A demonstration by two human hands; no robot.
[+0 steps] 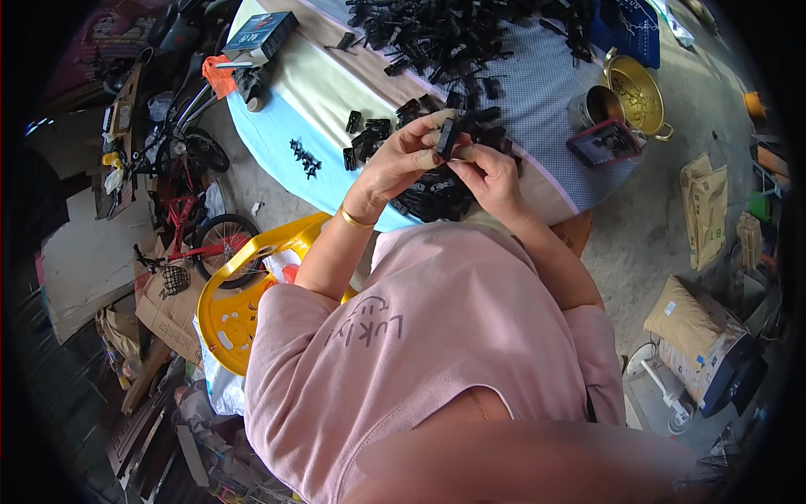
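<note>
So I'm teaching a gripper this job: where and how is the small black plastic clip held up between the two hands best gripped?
Probably by the long flat sides of the small black plastic clip, pinched across its narrow width. It stands roughly upright over the table, with the left hand on its left and the right hand low on its right. Its upper end looks the most exposed, so come from above. Finer detail is too small to tell.
</note>
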